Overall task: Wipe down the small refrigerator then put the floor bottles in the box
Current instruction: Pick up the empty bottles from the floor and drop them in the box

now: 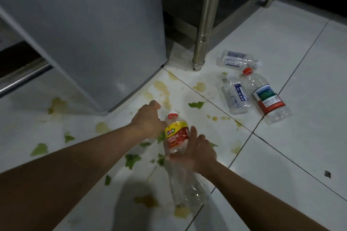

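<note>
A bottle with a red label (pixel 176 135) sits in the middle of the frame. The right hand (pixel 199 153) holds it. The left hand (pixel 148 121) curls beside its cap; I cannot tell if it grips. Three more bottles (pixel 253 90) lie at the right, near a metal leg (pixel 203 24). The gray fridge (pixel 84 30) fills the upper left. Green leaves (pixel 132 159) and yellow spills (pixel 163 90) dot the floor.

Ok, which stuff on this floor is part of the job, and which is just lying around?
Part of the job:
- small refrigerator
- red-and-yellow-label bottle, right hand on it, left hand beside it
- clear bottles under the right hand
- three bottles lying near the metal leg

Just lying about:
- green leaf scraps
- yellowish stains
</note>
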Demonstrator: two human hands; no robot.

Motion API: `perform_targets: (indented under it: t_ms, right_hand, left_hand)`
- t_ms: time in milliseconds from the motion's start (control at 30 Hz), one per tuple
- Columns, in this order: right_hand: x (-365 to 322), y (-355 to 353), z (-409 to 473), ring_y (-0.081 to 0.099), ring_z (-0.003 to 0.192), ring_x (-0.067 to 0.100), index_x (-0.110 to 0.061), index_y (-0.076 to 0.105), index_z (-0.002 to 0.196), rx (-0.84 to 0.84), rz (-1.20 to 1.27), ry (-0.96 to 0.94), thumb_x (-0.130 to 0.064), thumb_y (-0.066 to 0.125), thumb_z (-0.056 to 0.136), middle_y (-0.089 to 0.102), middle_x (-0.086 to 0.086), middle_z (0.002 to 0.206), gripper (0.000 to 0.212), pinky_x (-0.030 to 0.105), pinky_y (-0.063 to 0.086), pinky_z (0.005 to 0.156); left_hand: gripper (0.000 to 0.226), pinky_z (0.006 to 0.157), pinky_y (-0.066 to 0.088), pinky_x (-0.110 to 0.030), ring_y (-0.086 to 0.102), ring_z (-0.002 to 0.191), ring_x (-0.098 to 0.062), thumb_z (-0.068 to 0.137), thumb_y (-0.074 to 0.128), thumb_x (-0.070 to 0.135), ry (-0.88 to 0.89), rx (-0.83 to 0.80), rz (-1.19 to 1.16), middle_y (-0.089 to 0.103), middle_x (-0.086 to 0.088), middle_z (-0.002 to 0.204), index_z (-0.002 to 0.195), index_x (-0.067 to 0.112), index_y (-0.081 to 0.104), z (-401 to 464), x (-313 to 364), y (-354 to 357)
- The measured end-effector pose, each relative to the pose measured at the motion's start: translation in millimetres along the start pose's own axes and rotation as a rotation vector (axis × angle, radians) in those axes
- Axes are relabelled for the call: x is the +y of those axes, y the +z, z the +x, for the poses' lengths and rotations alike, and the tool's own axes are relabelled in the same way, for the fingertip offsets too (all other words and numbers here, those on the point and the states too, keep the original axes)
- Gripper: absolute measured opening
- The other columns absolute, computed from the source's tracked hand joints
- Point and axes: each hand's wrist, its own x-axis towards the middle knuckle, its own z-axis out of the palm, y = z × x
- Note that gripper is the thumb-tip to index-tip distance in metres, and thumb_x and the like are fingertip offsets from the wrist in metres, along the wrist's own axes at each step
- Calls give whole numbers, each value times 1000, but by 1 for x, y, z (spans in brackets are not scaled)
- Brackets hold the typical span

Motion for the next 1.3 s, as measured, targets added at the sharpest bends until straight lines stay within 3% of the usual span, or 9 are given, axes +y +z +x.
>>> perform_targets:
  t_ms: [133, 300, 500, 800, 933, 1100, 1300]
  right_hand:
    - [-14, 12, 0, 47, 123, 32, -17, 1, 145, 21, -53, 92, -74, 66, 61, 46, 14, 132, 121, 44, 45, 96]
    - [-9, -9, -18, 59, 102, 27, -15, 25, 129, 111, 65, 93, -58, 73, 64, 57, 7, 112, 91, 42, 52, 87]
    - [21, -95, -52, 61, 103, 27, -14, 26, 133, 289, 63, 191, -56, 77, 65, 59, 8, 118, 94, 43, 52, 87]
    - [100, -237, -38, 57, 105, 32, -10, 29, 130, 614, 65, 360, -48, 81, 64, 55, 15, 118, 92, 48, 52, 88]
    - [146, -282, 5, 56, 104, 29, -12, 34, 131, 602, 26, 415, -45, 82, 64, 54, 13, 118, 89, 44, 52, 87]
    - [201, -296, 72, 57, 99, 25, -13, 43, 127, 522, 39, 364, -46, 82, 63, 58, 10, 113, 82, 38, 52, 84]
    - [238, -292, 135, 59, 104, 27, -12, 45, 125, 410, 59, 296, -51, 82, 61, 60, 11, 115, 85, 35, 50, 81]
  left_hand:
    - [61, 92, 46, -31, 50, 118, -23, 84, 67, 26, 10, -21, -31, 47, -7, 135, 135, 18, 36, -10, -16, -10]
    - [61, 91, 47, -32, 52, 115, -23, 84, 66, 27, 61, -62, -42, 48, -6, 134, 136, 16, 35, -16, -19, -20]
    - [61, 91, 51, -40, 55, 111, -27, 83, 67, 30, 116, -120, -141, 47, -7, 133, 134, 16, 36, -14, 17, -35]
    - [58, 93, 48, -35, 56, 109, -24, 81, 68, 36, 268, -102, -116, 53, -4, 128, 130, 20, 40, 9, 107, -31]
    - [61, 85, 51, -33, 61, 98, -22, 80, 69, 36, 244, -98, -105, 53, -4, 126, 131, 22, 39, 35, 133, -6]
    - [64, 93, 48, -36, 55, 113, -24, 80, 69, 37, 178, -47, -91, 52, -7, 132, 134, 19, 38, 75, 179, 32]
    - [64, 87, 48, -32, 55, 110, -25, 81, 69, 35, 92, -33, -79, 54, -9, 126, 132, 14, 37, 105, 217, 77]
